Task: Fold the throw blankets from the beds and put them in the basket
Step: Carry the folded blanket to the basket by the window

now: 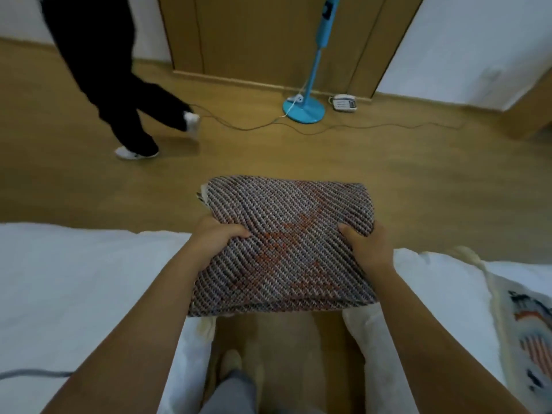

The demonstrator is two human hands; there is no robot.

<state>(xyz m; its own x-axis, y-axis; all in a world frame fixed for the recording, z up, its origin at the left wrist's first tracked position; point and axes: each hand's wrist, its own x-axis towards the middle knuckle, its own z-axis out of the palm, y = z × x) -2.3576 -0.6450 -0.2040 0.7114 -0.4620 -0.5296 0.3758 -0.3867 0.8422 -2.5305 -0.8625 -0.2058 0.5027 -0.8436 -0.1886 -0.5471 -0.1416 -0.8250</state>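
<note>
The folded throw blanket [283,249] is held in the air between both hands, above the gap between two white beds. The left hand [213,240] clamps its left edge, thumb on top; the right hand [366,249] clamps the right edge likewise. A second patterned blanket [525,333] lies on the right bed [442,294]. Ahead on the wooden floor [388,174] stand a blue lamp stand [304,107] and trailing cable [373,127]; another person's legs [125,94] are at the left.

A blue lamp stand [304,107] stands by wooden doors [268,37]; another person's dark-trousered legs [119,94] cross the floor.

Dim, warm, even light; soft overall blur and wide-angle bending at edges.
</note>
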